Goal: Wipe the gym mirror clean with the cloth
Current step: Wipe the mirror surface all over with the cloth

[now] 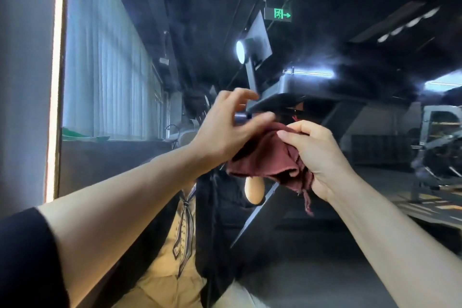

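Note:
The gym mirror fills the view ahead of me and shows my own reflection. A dark red cloth with a frayed edge hangs bunched in front of the glass at mid-height. My right hand pinches the cloth's upper right part between thumb and fingers. My left hand holds the cloth's left side, thumb over the top and the other fingers spread above it. Whether the cloth touches the glass cannot be told.
A lit strip runs down the mirror's left edge beside a grey wall. The reflection shows curtained windows, a green exit sign, a round lamp and gym machines at the right.

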